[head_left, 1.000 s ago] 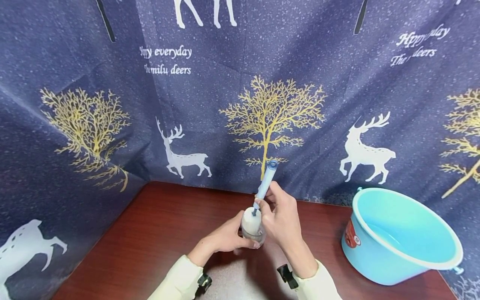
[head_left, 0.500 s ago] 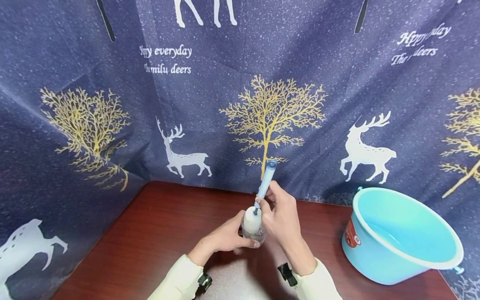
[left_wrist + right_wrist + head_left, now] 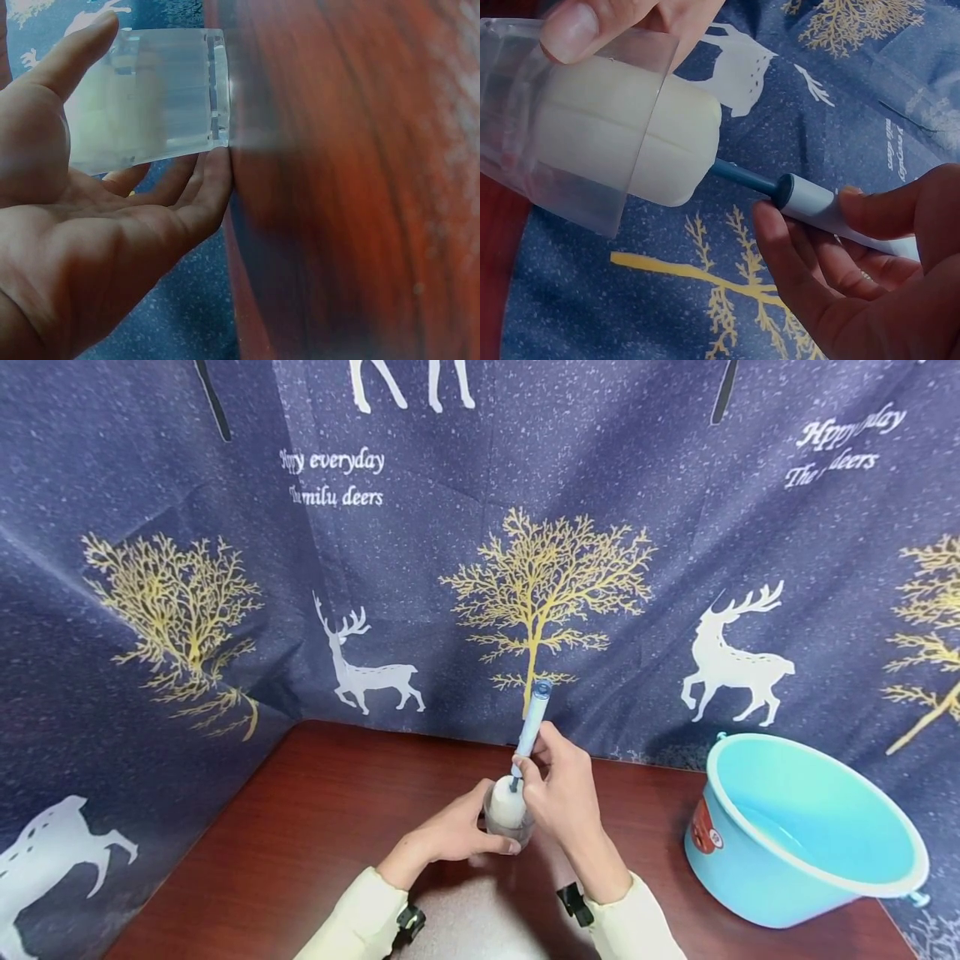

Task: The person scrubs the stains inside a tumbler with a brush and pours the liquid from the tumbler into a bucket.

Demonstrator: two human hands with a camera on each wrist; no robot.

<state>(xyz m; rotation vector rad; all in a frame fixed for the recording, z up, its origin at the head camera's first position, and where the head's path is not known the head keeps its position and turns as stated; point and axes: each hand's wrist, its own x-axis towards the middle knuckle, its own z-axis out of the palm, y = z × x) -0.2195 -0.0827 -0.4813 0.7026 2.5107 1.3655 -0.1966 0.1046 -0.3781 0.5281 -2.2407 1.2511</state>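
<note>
The left hand [image 3: 453,833] holds a clear cup [image 3: 180,90] from the side, thumb on the near wall and fingers round the opposite wall, the grip set to the width of the cup. The base of the cup is at the surface of the red-brown counter [image 3: 360,785]; whether it touches cannot be told. A white sponge [image 3: 679,142] is seated inside the cup, with its upper end projecting past the rim. A dark blue shaft [image 3: 744,178] runs from the top of the sponge into a light blue handle [image 3: 532,727]. The right hand [image 3: 558,789] pinches the lower part of the handle narrowly between thumb and fingers, above the cup rim. The handle is tilted, its upper end leaning away from the person and to the right.

A light blue bucket [image 3: 757,868] stands upright on the counter at the right, well apart from both hands. Its side carries a red label [image 3: 706,831]. A dark blue cloth [image 3: 420,543] printed with white deer and golden trees hangs behind the counter. Both forearms are covered by cream sleeves [image 3: 360,914].
</note>
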